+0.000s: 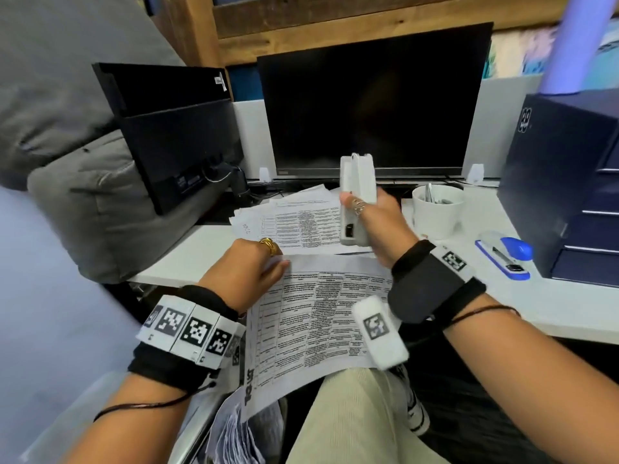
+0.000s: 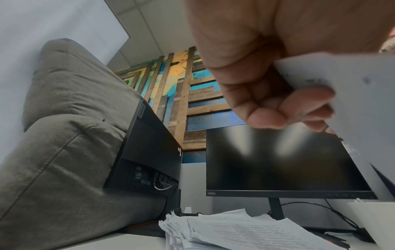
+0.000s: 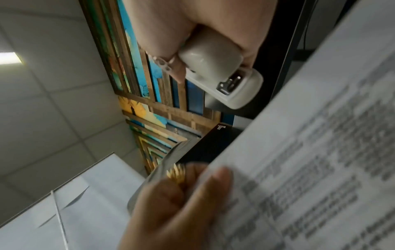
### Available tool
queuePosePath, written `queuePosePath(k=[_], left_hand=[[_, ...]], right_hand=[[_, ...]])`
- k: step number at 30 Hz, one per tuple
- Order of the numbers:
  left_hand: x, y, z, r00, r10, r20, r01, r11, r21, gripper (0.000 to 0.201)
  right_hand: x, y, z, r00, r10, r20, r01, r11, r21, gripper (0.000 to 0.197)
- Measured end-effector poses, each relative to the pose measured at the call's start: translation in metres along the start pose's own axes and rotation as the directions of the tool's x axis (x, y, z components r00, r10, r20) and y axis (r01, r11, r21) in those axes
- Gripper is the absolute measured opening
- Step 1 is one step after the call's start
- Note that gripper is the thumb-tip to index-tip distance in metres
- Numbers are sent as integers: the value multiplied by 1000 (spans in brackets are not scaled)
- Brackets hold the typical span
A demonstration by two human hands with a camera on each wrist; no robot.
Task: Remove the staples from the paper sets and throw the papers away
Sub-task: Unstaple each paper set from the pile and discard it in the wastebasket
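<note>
printed paper set (image 1: 311, 316) tilted over the lap, white staple remover (image 1: 353, 202) upright above

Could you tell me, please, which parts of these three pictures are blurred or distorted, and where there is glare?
Head view: wide-angle bending at the edges, left margin smeared, printed paper set fairly legible. Left wrist view: left hand soft and close, pale reflections on the monitor. Right wrist view: paper text blurred, white staple remover sharper, ceiling light glaring.
</note>
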State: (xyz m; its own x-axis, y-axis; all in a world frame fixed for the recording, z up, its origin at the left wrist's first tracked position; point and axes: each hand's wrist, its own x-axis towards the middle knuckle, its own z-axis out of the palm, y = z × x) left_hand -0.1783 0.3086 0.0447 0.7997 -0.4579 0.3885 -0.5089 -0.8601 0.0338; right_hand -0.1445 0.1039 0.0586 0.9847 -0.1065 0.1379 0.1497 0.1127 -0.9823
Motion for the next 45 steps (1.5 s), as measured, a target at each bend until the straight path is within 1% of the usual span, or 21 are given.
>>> queuePosePath(k=[1, 2, 3, 6, 8, 10, 11, 14, 18, 22, 24, 28, 31, 34, 37, 39, 43, 45], left_hand=[[0, 0, -1, 1000, 2, -1, -2, 1000, -7, 35], [0, 1, -2, 1000, 7, -9, -7, 1000, -11, 36], [0, 2, -3, 1000, 12, -18, -12, 1000, -12, 36], [0, 7, -3, 999, 2, -44, -4, 999, -32, 34], [0, 9, -1, 996, 10, -85, -14, 999, -50, 34], [1, 11, 0, 996, 27, -90, -31, 999, -44, 35], [1, 12, 1, 996, 33, -82, -37, 999, -36, 35], [3, 14, 7, 996, 40, -85, -45, 997, -59, 35], [5, 15, 15, 994, 35, -103, -45, 994, -99, 35], [5, 19, 16, 996, 38, -81, -46, 995, -90, 36], [4, 21, 16, 995, 44, -92, -54, 993, -106, 34], [4, 27, 15, 993, 73, -94, -85, 988, -130, 32], [4, 32, 17, 994, 76, -73, -84, 990, -115, 31], [3, 31, 17, 993, 82, -84, -93, 985, -144, 32], [4, 29, 19, 998, 65, -17, -67, 991, -113, 31], [4, 29, 20, 998, 69, -12, -70, 991, -115, 32], [4, 32, 24, 997, 74, -12, -75, 989, -126, 35], [3, 32, 24, 997, 78, -10, -79, 989, -123, 35]], right_hand=[[-7, 3, 12, 1000, -28, 12, 27, 996, 88, 32], [-14, 6, 22, 998, -60, 3, 59, 989, 139, 29], [-19, 9, 31, 996, -89, -12, 90, 986, 140, 27], [-28, 19, 47, 982, -177, -62, 179, 984, 23, 22], [-34, 23, 53, 968, -232, -100, 230, 973, -31, 17], [-37, 25, 56, 958, -254, -133, 248, 967, -61, 14], [-36, 25, 56, 956, -255, -142, 247, 966, -69, 15], [-34, 24, 53, 953, -272, -133, 252, 957, -146, 23], [-35, 26, 47, 942, -326, -73, 304, 927, -218, 20], [-33, 29, 44, 948, -305, -92, 287, 943, -171, 20], [-32, 30, 44, 949, -298, -103, 280, 946, -162, 20], [-27, 32, 43, 956, -276, -103, 263, 956, -130, 26], [-23, 36, 42, 966, -236, -109, 227, 970, -90, 27], [-21, 38, 37, 982, -175, -71, 170, 983, -69, 24], [-18, 38, 32, 993, -98, -71, 97, 995, -9, 30], [-17, 36, 31, 993, -71, -97, 74, 997, 30, 32], [-19, 34, 32, 986, -119, -117, 118, 993, -18, 32], [-20, 34, 33, 984, -129, -124, 129, 992, -12, 31]])
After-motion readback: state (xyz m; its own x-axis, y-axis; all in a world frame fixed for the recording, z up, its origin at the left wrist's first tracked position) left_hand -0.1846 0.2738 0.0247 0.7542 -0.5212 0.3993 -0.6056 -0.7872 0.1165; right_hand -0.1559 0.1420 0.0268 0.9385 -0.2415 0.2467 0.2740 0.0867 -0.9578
